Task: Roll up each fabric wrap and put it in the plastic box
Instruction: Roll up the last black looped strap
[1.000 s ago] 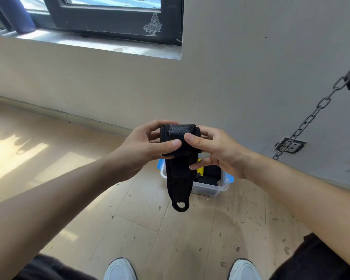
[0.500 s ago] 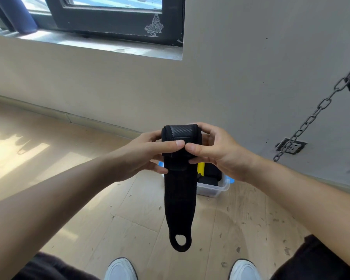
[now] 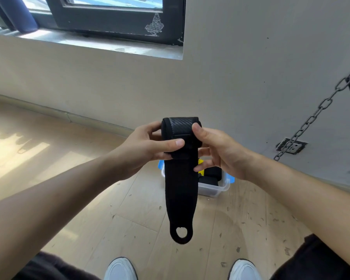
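Note:
A black fabric wrap [image 3: 181,186] hangs in front of me, its top end folded over into a short roll. A long tail with a thumb loop dangles below. My left hand [image 3: 148,148] pinches the rolled top from the left, thumb across its front. My right hand [image 3: 218,150] grips the same roll from the right, thumb on top. Behind the wrap, on the floor by the wall, stands the clear plastic box [image 3: 216,188] with blue handles. Dark rolled wraps and something yellow lie inside it; the hanging wrap hides its left part.
A metal chain [image 3: 315,116] hangs slantwise at the right, in front of a wall socket [image 3: 291,146]. A window sill runs along the upper left. My white shoes [image 3: 121,269] stand on the pale wooden floor below.
The hanging tail has grown longer: a second ago the loop hung near the box, now it dangles well lower. Both hands stayed on the rolled top, my right thumb shifting higher.

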Available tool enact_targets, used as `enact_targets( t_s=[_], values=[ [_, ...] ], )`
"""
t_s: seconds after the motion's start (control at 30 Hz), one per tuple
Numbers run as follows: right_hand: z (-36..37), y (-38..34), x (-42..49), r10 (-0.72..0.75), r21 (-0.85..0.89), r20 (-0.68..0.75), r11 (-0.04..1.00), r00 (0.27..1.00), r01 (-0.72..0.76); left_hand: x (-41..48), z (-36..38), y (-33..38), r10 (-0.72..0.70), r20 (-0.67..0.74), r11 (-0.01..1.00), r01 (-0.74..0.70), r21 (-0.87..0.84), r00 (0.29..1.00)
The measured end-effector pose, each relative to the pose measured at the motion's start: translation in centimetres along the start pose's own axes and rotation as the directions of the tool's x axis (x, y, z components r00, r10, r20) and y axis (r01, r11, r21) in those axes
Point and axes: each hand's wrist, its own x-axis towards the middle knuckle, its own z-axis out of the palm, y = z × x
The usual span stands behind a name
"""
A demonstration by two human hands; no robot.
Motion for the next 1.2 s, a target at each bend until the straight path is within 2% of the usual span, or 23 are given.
enact_targets(
  t_s=[0.2, 0.4, 0.63, 0.77, 0.97, 1.2],
  values=[
    [-0.06, 0.12, 0.02, -0.051, 0.042, -0.044, 0.998, 0.998, 0.053, -0.07, -0.10, 0.02, -0.039, -0.001, 0.999, 0.039, 0.011, 0.999],
    [0.07, 0.08, -0.03, -0.107, 0.092, -0.086, 0.989, 0.991, 0.115, -0.35, 0.05, 0.53, -0.141, 0.003, 0.990, 0.141, 0.020, 0.990],
    [0.06, 0.49, -0.03, -0.158, 0.110, -0.063, 0.980, 0.985, 0.164, -0.29, -0.13, 0.56, -0.227, -0.016, 0.974, 0.227, 0.013, 0.974],
    [-0.07, 0.47, -0.03, -0.139, 0.105, -0.028, 0.984, 0.990, 0.141, -0.20, -0.23, 0.44, -0.197, -0.050, 0.980, 0.196, -0.021, 0.979],
    [0.15, -0.11, -0.37, -0.012, 0.110, 0.049, 0.994, 0.999, 0.007, -0.10, -0.20, 0.18, -0.108, -0.044, 0.987, 0.102, -0.122, 0.993],
    [-0.10, -0.05, -0.27, -0.040, 0.110, -0.009, 0.993, 0.999, 0.041, -0.05, 0.20, 0.02, -0.074, -0.056, 0.992, 0.068, -0.103, 0.996]
  ],
)
